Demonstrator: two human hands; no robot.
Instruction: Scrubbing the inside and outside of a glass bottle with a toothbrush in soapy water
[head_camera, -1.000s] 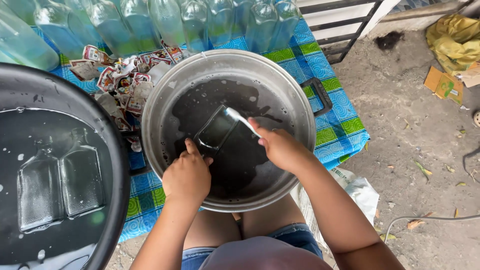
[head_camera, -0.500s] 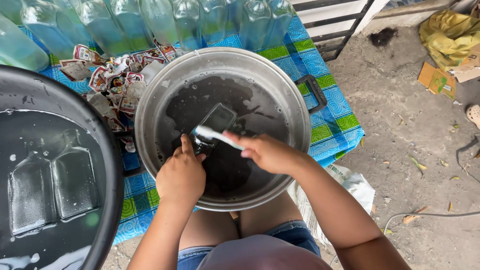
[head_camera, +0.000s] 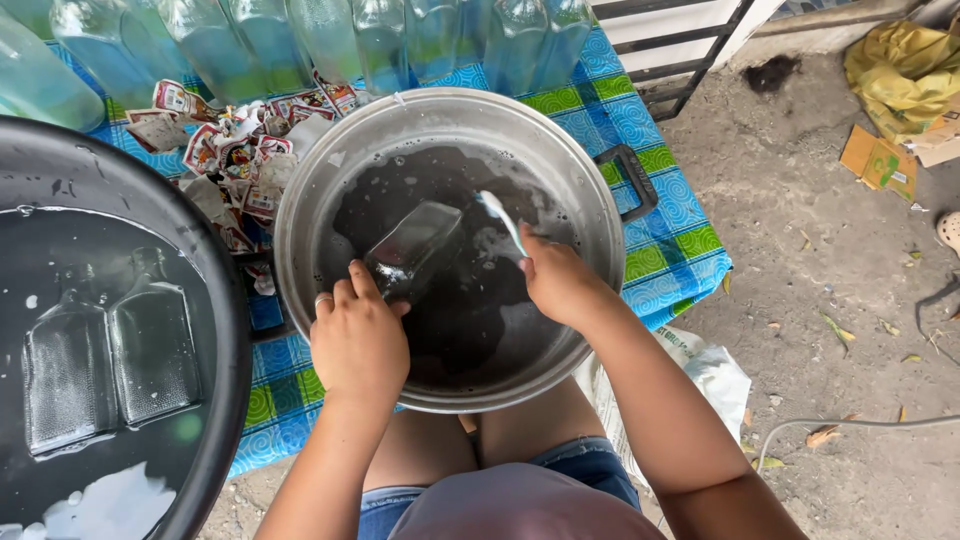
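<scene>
A large metal pot (head_camera: 300, 190) of dark soapy water stands on a blue and green cloth. My left hand (head_camera: 355, 335) grips a flat glass bottle (head_camera: 420, 240), half sunk and tilted in the water. My right hand (head_camera: 555, 280) holds a white toothbrush (head_camera: 500, 220) with its head near the bottle's side.
A black basin (head_camera: 215, 290) at the left holds water with two flat glass bottles (head_camera: 110, 360) lying in it. Several clean bottles (head_camera: 330, 35) lie along the far edge. A heap of peeled paper labels (head_camera: 235, 155) sits beside the pot. Bare ground and a yellow bag (head_camera: 900, 60) are on the right.
The toothbrush has swung from lying across the bottle to pointing up beside it. My left hand has shifted the bottle a little.
</scene>
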